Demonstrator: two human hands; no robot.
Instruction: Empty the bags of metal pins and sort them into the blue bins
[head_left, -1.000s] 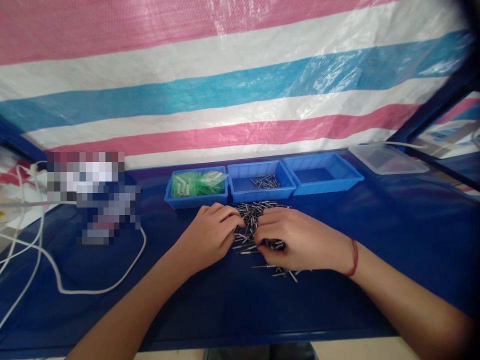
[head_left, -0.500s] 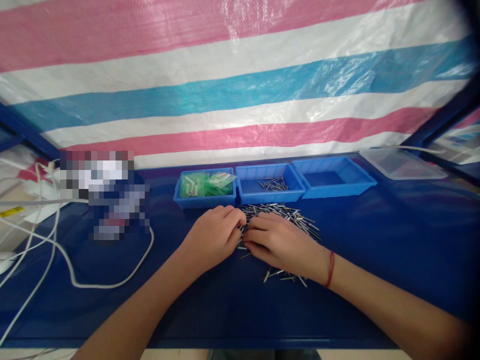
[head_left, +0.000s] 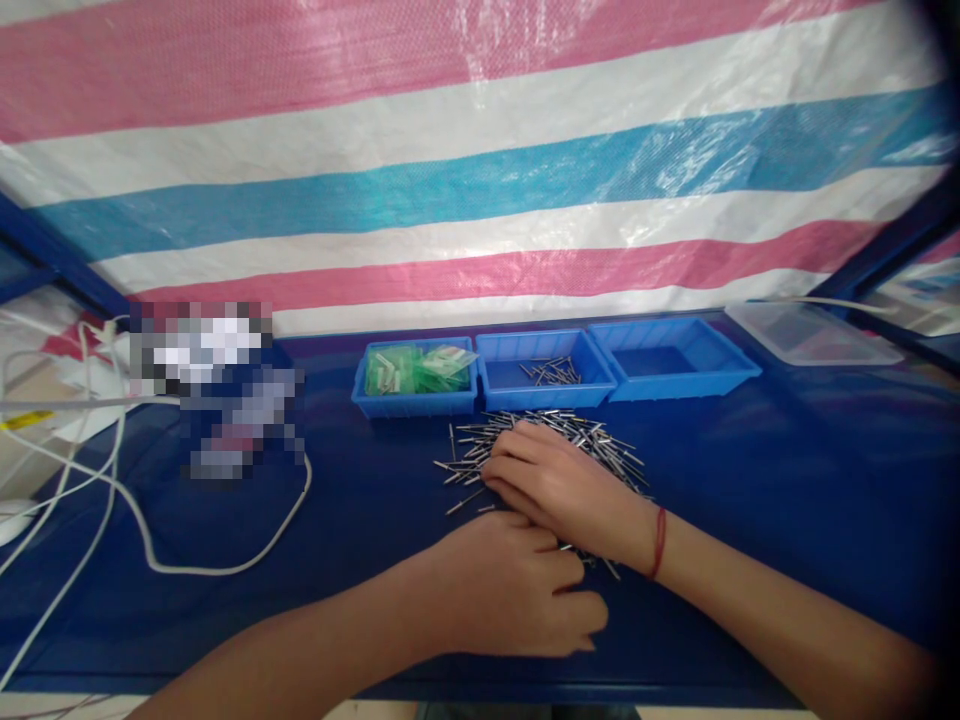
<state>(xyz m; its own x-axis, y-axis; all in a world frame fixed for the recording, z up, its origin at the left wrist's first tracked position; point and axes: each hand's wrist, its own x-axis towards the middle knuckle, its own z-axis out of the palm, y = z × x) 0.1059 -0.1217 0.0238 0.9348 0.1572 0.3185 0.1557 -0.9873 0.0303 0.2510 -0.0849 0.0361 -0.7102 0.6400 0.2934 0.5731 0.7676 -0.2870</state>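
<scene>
A heap of thin metal blind rivets point(head_left: 469, 440) is spread on the blue tabletop. My right hand point(head_left: 562, 485) rests over its middle, fingers curled down among the rivets; its fingertips and anything in them are hidden. My left hand point(head_left: 517, 585) is closer to me, just below the right one, beside a smaller cluster of rivets point(head_left: 611, 568) that it partly covers. Its fingers are curled in, and whatever they may hold cannot be seen. A red cord circles my right wrist.
Behind the heap stand three blue bins: the left bin point(head_left: 416, 405) holds green packets, the middle bin point(head_left: 547, 393) some rivets, and the right bin point(head_left: 686, 380) shows a bare floor. A translucent lid point(head_left: 814, 335) lies at the right back. White cables point(head_left: 217, 572) run along the left.
My left hand has moved from the heap's left edge toward me and rightward, to the smaller cluster. The heap's left side is uncovered. My right hand stays almost in place.
</scene>
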